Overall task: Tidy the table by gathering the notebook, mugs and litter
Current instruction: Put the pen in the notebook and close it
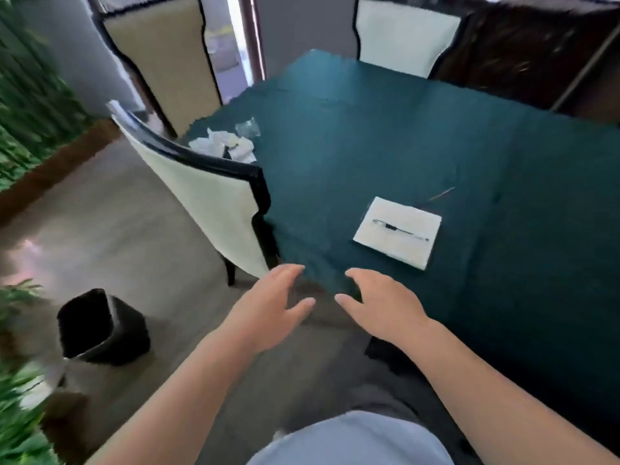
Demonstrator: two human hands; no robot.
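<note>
A white notebook (397, 231) lies shut on the dark green tablecloth (385, 139), with a pen (401, 229) resting across its cover. Crumpled white paper litter (223, 144) and a clear plastic wrapper (248, 127) sit at the table's far left corner. No mugs are in view. My left hand (268, 310) hovers open just off the table's near corner, fingers spread. My right hand (379, 305) is open over the cloth's near edge, below and left of the notebook. Neither hand holds anything.
A black waste bin (100, 327) stands on the floor at the lower left. A cream chair with a black frame (204, 193) is pushed against the table's left side. Two more chairs (404, 31) stand at the far side. Green plants line the left edge.
</note>
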